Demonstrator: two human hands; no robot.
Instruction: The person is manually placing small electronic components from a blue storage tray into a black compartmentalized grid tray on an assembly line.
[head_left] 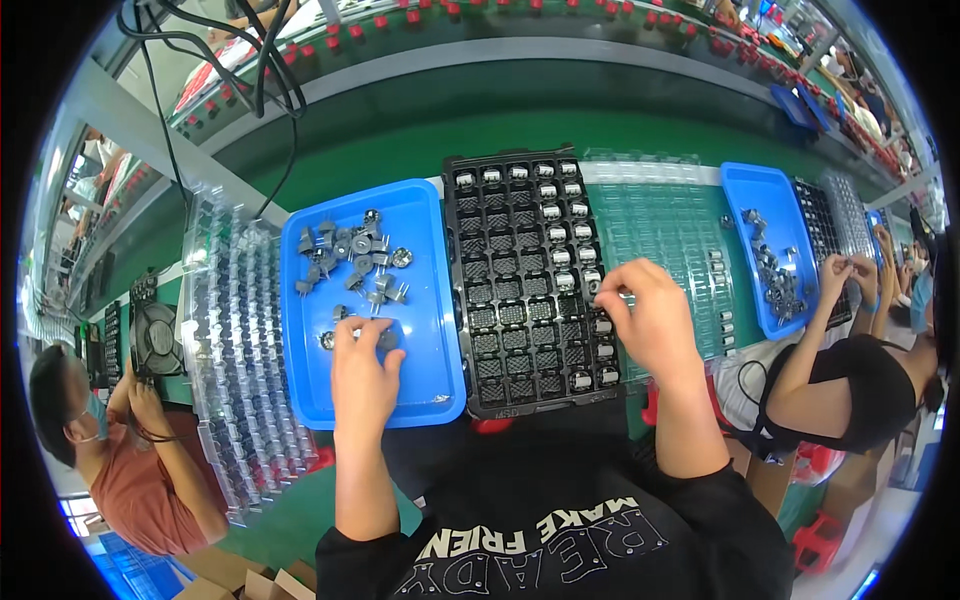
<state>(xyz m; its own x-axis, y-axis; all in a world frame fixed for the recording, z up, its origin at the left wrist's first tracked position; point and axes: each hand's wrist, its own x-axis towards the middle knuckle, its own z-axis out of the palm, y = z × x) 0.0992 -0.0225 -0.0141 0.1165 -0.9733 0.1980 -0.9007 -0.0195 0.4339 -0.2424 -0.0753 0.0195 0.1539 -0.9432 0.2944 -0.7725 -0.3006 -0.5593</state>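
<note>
My left hand reaches into a blue plastic tray. A dark grey round component sits between its thumb and fingers. Farther up the tray lies a loose heap of similar grey components with thin metal legs. My right hand is at the right edge of a black compartment tray, its thumb and index fingertips pinched together over a cell. Whatever they grip is hidden. Just beyond the fingertips, a small silver-white cylindrical part shows. Similar cylinders fill cells along the top row and right-hand columns.
Clear plastic blister trays stand to the left. Another clear tray lies right of the black tray, with a few cylinders in it. A second blue tray is farther right. Co-workers sit on both sides. Black cables hang at upper left.
</note>
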